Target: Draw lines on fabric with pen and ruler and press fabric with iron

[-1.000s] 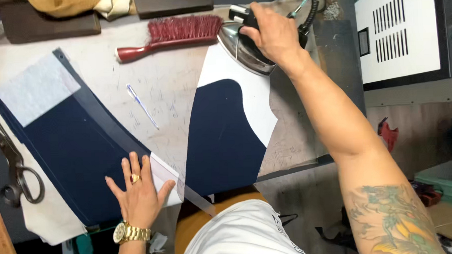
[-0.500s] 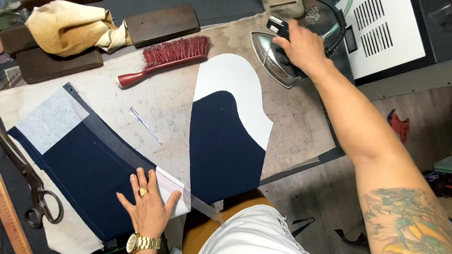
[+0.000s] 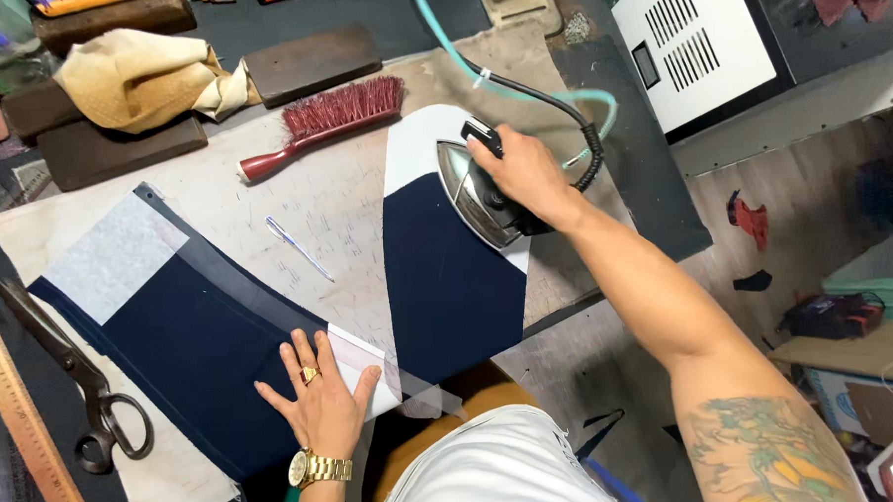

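Observation:
My right hand grips the black handle of a steam iron, which is tilted over the upper right of a navy fabric piece lying on a white, curved backing. My left hand, with a ring and a gold watch, lies flat and spread on a second, larger navy fabric panel near the front edge of the table. A clear ruler runs under its fingers. A white interfacing patch sits on that panel's far left end.
Black scissors and a wooden ruler lie at the left. A red brush, a pen, dark wooden blocks and a tan cloth sit behind. The iron's cord loops right. A white machine stands beyond the table.
My right hand has carried the iron from its rest spot at the right rear leftward onto the navy and white piece. My left hand has stayed flat on the larger panel.

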